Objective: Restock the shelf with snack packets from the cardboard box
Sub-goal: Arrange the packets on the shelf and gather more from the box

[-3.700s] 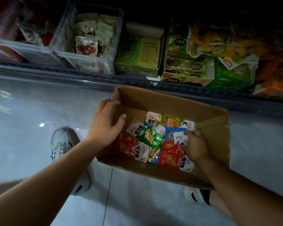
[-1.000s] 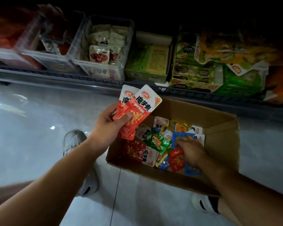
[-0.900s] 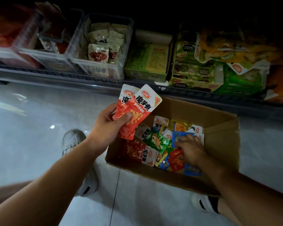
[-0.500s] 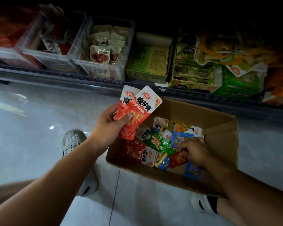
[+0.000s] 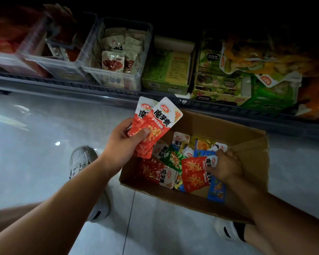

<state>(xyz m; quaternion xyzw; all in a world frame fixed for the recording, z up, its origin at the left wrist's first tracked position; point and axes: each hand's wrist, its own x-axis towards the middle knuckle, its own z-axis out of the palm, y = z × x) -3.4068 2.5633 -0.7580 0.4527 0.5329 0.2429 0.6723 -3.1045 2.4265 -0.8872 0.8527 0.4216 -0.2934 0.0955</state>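
Newly raised, one red packet (image 5: pixel 193 173) sits pinched in the right hand (image 5: pixel 226 166) over the cardboard box (image 5: pixel 247 140); left hand (image 5: pixel 122 144) grips two packets (image 5: pixel 160 122).

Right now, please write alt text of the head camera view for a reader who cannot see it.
A person's left hand holds two red snack packets over the edge of an open cardboard box, while the right hand pinches another red packet inside it. Behind the box, a low shelf holds more snacks.

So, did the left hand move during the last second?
No. The left hand still holds its red packets over the left wall of the cardboard box.
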